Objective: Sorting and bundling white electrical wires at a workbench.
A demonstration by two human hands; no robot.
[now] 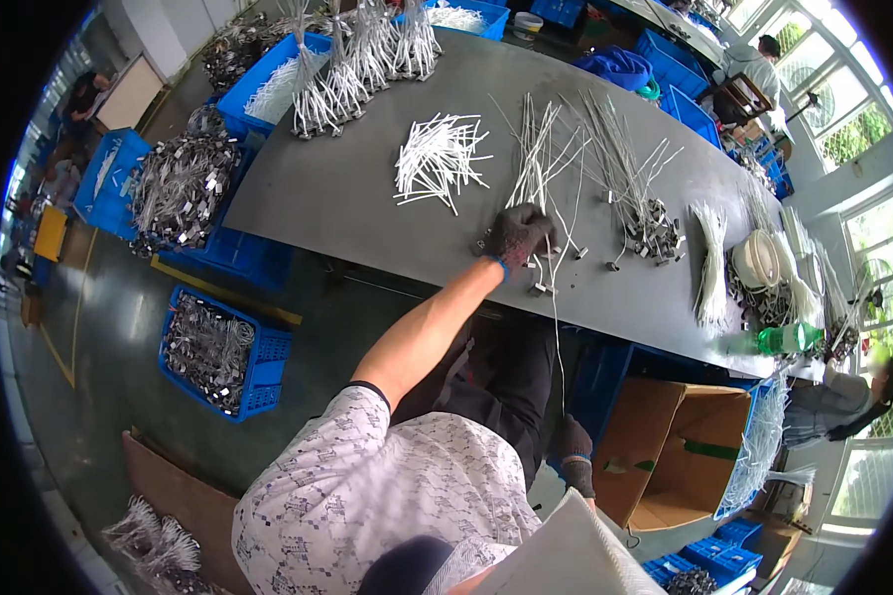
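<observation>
My left hand (pixel 521 236), in a dark knitted glove, is closed over the lower part of a loose bunch of thin white wires (pixel 538 159) on the grey table. Small dark metal-like end pieces (pixel 539 290) lie just below it. One long thin wire (pixel 558 337) runs from beside that hand down over the table edge to my right hand (pixel 571 441). This hand, gloved too, is low beside my leg with its fingers closed at the wire's end. To the left lies a pile of short white tubes (pixel 442 159); to the right, more wires with end pieces (pixel 650 233).
Tied wire bundles (pixel 367 59) stand at the table's far left. White strands (pixel 711 263), a white tub (pixel 756 260) and a green bottle (pixel 789 339) are at the right. A cardboard box (pixel 700 446) and a filled blue crate (pixel 268 367) flank me. Other people are farther off.
</observation>
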